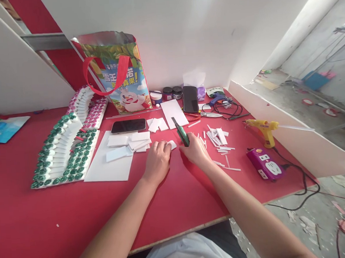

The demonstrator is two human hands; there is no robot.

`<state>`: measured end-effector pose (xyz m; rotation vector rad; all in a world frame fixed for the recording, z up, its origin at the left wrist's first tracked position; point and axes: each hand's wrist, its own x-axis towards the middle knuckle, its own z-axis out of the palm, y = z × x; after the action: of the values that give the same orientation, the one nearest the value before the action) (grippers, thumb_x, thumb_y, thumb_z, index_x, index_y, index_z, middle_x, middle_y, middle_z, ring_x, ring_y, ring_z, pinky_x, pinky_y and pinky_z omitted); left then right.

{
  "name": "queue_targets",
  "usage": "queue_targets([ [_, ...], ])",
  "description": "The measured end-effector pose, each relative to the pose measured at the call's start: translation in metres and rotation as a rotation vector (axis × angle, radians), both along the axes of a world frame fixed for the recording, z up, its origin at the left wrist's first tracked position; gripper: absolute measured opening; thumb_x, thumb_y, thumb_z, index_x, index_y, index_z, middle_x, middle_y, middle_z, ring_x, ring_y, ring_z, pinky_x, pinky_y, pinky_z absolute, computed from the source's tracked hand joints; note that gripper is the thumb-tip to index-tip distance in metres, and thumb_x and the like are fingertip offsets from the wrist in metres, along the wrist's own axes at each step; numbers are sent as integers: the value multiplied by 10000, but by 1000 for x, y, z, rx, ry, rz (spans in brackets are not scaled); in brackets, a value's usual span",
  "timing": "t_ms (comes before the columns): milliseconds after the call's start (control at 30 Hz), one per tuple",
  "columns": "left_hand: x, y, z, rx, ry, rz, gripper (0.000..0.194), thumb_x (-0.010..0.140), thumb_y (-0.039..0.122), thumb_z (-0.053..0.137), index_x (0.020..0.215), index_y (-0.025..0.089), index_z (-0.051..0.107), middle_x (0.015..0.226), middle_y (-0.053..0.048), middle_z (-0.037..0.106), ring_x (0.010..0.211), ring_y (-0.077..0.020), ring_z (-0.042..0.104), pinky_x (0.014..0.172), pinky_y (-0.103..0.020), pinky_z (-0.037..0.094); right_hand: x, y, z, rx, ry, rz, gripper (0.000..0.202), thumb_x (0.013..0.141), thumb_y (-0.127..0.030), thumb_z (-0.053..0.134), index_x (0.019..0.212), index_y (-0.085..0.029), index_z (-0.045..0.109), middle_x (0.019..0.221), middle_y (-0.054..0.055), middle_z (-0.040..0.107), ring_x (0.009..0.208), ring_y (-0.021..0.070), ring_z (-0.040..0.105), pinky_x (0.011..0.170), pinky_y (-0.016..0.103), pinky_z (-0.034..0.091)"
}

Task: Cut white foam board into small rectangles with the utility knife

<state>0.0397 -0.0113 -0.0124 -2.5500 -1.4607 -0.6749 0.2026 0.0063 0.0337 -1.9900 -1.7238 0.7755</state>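
My right hand (193,149) is closed around a green utility knife (181,133), its tip pointing up and to the left above the red table. Beside it, my left hand (158,158) has its fingers together on a small white foam board piece (172,145) lying on the table. Left of that hand, several cut white rectangles (128,143) overlap on a larger white sheet (105,174). To the right of the knife hand lie thin white strips (220,138) in a loose heap.
A yellow glue gun (263,129) and a purple power strip (265,164) with cables stand at the right. Behind are a phone (128,126), a second phone (190,99), paint jars (167,93) and a printed bag (125,81). A green-decorated model (81,165) stands left.
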Motion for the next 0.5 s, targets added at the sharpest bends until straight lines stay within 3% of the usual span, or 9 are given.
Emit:
queue_targets([
  [100,0,0,-1,-1,6,2,308,893,13,448,1125,138,607,1080,-150,646,935,-281,539,831,-416,510,-2,9,-3,45,-108,82,181,808,-159,651,867,-217,490,903,46,664,862,213,625,656,265,376],
  [300,1,-1,-2,6,13,22,361,853,-23,463,1142,125,623,1139,-162,645,945,-284,553,835,-426,521,-5,22,-10,36,-138,147,147,855,-195,635,978,-198,555,959,87,689,891,248,625,656,282,356],
  [433,1,-1,-1,23,-9,0,373,844,-43,450,1132,105,635,1126,-169,656,954,-289,556,846,-429,527,0,23,-12,100,-147,42,112,879,-162,545,989,-185,548,1003,120,684,868,242,623,649,286,358],
  [500,2,-1,-2,31,-23,-4,403,840,-56,431,1154,98,632,1114,-169,660,969,-292,557,861,-430,528,5,22,-11,100,-84,-44,101,863,-187,546,963,-198,538,929,95,682,796,226,621,608,276,357],
])
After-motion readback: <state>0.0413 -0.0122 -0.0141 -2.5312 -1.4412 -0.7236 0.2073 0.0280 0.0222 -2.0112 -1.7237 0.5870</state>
